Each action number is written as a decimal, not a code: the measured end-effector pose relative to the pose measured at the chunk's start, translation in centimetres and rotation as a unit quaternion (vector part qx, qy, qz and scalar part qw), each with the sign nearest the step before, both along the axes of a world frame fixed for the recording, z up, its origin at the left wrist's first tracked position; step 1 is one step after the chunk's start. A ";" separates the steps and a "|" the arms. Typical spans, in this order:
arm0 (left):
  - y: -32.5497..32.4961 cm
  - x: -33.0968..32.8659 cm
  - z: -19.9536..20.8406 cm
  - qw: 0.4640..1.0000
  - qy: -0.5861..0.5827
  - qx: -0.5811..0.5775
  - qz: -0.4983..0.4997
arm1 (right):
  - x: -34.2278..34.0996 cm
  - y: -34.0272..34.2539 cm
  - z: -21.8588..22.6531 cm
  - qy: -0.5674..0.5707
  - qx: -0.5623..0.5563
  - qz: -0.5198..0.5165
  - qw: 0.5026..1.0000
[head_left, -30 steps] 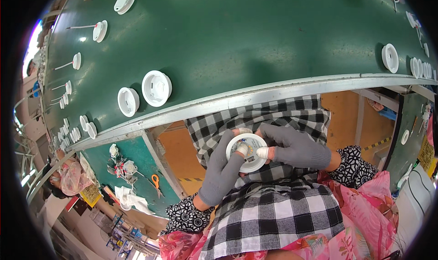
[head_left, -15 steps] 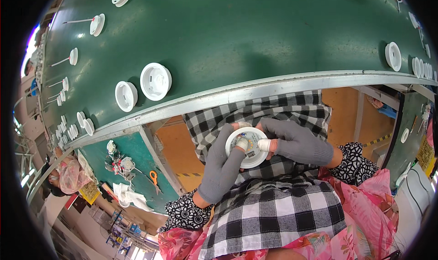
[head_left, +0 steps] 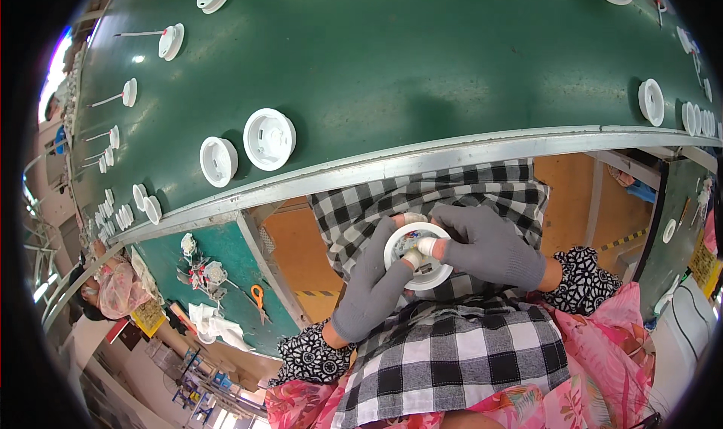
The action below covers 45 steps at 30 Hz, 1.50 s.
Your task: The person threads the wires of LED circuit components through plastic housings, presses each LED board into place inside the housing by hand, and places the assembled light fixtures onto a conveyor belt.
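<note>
Above my lap, both hands hold one round white plastic housing (head_left: 431, 277) with a small circuit board inside it. My left hand (head_left: 373, 282), in a grey fingerless glove, grips the left side of its rim, its taped thumb pressed onto the board. My right hand (head_left: 482, 248), gloved the same way, is closed on the right side; its taped thumb also lies over the board, close to the left thumb. The thumbs cover part of the board, and the fingers underneath the housing are hidden.
Two white cups (head_left: 269, 139) stand near the metal edge (head_left: 331, 174) of the green bench (head_left: 422, 60). White pieces with wires (head_left: 172, 42) line its left side. Orange scissors (head_left: 258, 297) and wired parts (head_left: 203, 272) lie on a lower green surface. Another person (head_left: 113, 286) is at far left.
My right thumb has moved inward from the rim over the board, beside the left thumb. The bench has shifted slightly right and down in view.
</note>
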State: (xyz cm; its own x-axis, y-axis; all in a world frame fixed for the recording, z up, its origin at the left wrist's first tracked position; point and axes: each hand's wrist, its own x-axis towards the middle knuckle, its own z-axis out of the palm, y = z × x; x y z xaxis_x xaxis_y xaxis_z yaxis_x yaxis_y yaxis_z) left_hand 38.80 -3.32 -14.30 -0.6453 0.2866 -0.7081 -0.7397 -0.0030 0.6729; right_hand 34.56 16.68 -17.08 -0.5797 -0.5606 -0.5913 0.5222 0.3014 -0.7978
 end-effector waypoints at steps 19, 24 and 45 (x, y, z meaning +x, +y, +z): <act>1.9 1.5 -3.9 0.975 0.148 -0.145 0.075 | 0.1 0.1 -1.4 0.133 0.038 -0.052 0.989; 2.2 -3.8 4.4 0.958 0.279 -0.044 0.058 | -8.1 3.9 7.3 0.117 -0.045 0.037 0.991; -12.9 1.3 5.2 0.856 0.231 -0.421 0.191 | -16.6 7.4 3.3 0.628 0.269 -0.103 0.722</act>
